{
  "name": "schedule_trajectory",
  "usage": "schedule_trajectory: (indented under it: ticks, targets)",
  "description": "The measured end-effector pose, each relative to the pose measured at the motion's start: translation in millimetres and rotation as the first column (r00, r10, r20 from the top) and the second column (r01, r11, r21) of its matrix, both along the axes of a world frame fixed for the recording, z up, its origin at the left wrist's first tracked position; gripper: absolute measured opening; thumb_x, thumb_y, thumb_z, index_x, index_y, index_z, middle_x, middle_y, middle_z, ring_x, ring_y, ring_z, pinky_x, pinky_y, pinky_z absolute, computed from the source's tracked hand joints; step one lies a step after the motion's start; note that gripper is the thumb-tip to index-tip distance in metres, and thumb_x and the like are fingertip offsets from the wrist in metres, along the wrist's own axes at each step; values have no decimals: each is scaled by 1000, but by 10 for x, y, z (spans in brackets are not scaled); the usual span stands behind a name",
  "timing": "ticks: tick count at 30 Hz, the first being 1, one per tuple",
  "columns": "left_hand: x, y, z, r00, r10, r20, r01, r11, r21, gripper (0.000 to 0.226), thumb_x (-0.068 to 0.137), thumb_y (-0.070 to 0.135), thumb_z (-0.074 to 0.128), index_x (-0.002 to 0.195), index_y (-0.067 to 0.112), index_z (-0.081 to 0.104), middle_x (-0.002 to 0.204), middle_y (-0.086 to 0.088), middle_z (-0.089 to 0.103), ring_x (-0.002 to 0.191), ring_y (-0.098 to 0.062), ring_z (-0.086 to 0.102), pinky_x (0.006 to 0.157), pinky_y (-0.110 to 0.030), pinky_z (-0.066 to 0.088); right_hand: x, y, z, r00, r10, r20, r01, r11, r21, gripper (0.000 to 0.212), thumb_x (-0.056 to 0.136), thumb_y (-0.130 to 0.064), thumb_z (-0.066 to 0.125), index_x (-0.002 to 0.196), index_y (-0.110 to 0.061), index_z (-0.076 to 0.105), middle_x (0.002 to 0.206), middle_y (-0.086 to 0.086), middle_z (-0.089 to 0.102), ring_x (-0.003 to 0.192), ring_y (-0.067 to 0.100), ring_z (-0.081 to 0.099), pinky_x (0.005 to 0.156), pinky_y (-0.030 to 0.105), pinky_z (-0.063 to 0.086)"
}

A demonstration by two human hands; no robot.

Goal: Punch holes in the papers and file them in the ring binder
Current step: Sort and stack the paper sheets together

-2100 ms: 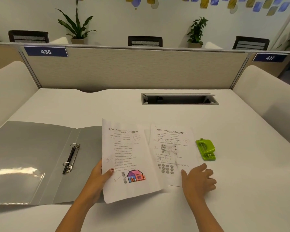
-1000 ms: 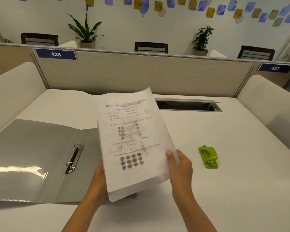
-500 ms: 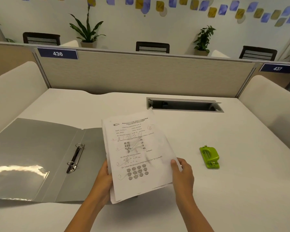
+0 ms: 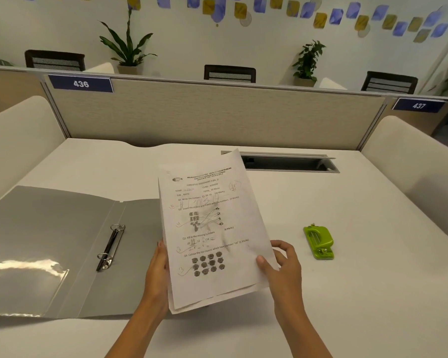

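I hold a small stack of printed worksheets, the papers (image 4: 212,228), tilted up above the white desk (image 4: 347,293). My left hand (image 4: 157,275) grips their left edge from behind; my right hand (image 4: 282,264) pinches the right edge, thumb on the front. A grey ring binder (image 4: 49,241) lies open flat at the left, its metal rings (image 4: 111,246) closed and bare. The green hole punch (image 4: 319,242) rests on the desk to the right of my right hand, apart from it.
A cable slot (image 4: 290,164) is recessed in the desk behind the papers. A beige partition (image 4: 217,115) closes the far edge, and padded side panels (image 4: 419,161) stand at left and right.
Two sheets lay side by side on the desk; I gathered them into one stack, lifted it, then lowered and squared it between both hands. Binder and punch have not moved.
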State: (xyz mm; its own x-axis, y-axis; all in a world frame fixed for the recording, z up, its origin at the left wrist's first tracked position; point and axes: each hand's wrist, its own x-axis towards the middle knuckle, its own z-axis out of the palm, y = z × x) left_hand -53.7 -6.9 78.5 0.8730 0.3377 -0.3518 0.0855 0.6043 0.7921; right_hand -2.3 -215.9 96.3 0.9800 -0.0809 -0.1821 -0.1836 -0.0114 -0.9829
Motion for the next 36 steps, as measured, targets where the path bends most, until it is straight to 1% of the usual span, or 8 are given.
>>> schedule_trajectory:
  ticks: [2, 7, 11, 14, 20, 25, 31, 36]
  targets:
    - [20, -4, 20, 1000, -7, -7, 8, 998, 56, 45, 94, 51, 40, 126, 26, 58, 120, -10, 69, 107, -35, 66, 94, -59, 48, 0, -9, 6, 999, 16, 34, -15, 1000, -21, 38, 81, 0, 68, 100, -29, 54, 100, -6, 71, 91, 17, 69, 69, 31, 56]
    - [121, -1, -61, 998, 57, -2, -52, 929, 366, 20, 95, 15, 54, 114, 23, 56, 114, -10, 69, 94, -27, 70, 74, -44, 58, 9, -9, -19, 995, 56, 81, -51, 997, -55, 45, 77, 7, 68, 102, -30, 57, 101, -9, 69, 90, 13, 68, 69, 28, 56]
    - [153, -10, -18, 996, 77, 38, -86, 896, 435, 20, 95, 16, 54, 113, 25, 56, 109, -3, 69, 93, -24, 70, 67, -36, 58, 60, -40, -59, 990, 130, 60, -127, 990, -60, 37, 80, -6, 71, 109, -25, 59, 106, -8, 66, 86, 4, 69, 66, 20, 55]
    - [185, -18, 38, 996, 47, 77, -79, 862, 501, 21, 95, 17, 54, 116, 22, 57, 105, -1, 70, 92, -23, 70, 64, -34, 60, 147, -59, -76, 987, 161, 22, -158, 982, -107, 21, 88, -25, 64, 108, -24, 61, 108, -4, 68, 98, 9, 66, 79, 28, 56]
    - [356, -149, 180, 986, -39, 163, -75, 768, 636, 24, 92, 26, 53, 116, 27, 55, 107, 4, 68, 95, -15, 68, 71, -27, 60, 324, -114, 102, 963, 122, 238, -84, 983, -163, 17, 90, -3, 56, 94, -18, 60, 91, -5, 71, 83, 9, 67, 68, 24, 53]
    - [610, -275, 348, 969, -95, 227, -85, 736, 671, 21, 91, 27, 50, 112, 32, 55, 107, 13, 66, 93, 1, 67, 71, -20, 58, 530, -215, 185, 931, -23, 365, 56, 995, -80, 7, 88, -8, 59, 89, -15, 59, 84, -1, 68, 80, 21, 62, 70, 36, 50]
    - [844, -445, 478, 950, -158, 270, -74, 724, 685, 27, 87, 39, 52, 109, 23, 56, 97, 3, 71, 86, -16, 72, 63, -28, 60, 661, -294, 187, 924, -137, 356, 165, 985, -50, 21, 85, -22, 66, 104, -16, 60, 93, -2, 68, 90, 21, 66, 68, 28, 55]
    - [995, -536, 554, 944, -171, 282, -60, 753, 655, 21, 91, 32, 51, 110, 39, 56, 100, 11, 69, 88, -12, 70, 62, -22, 57, 736, -267, 190, 929, -194, 315, 201, 979, 11, 32, 91, -29, 55, 116, -9, 59, 101, 7, 67, 90, 19, 66, 57, 18, 55]
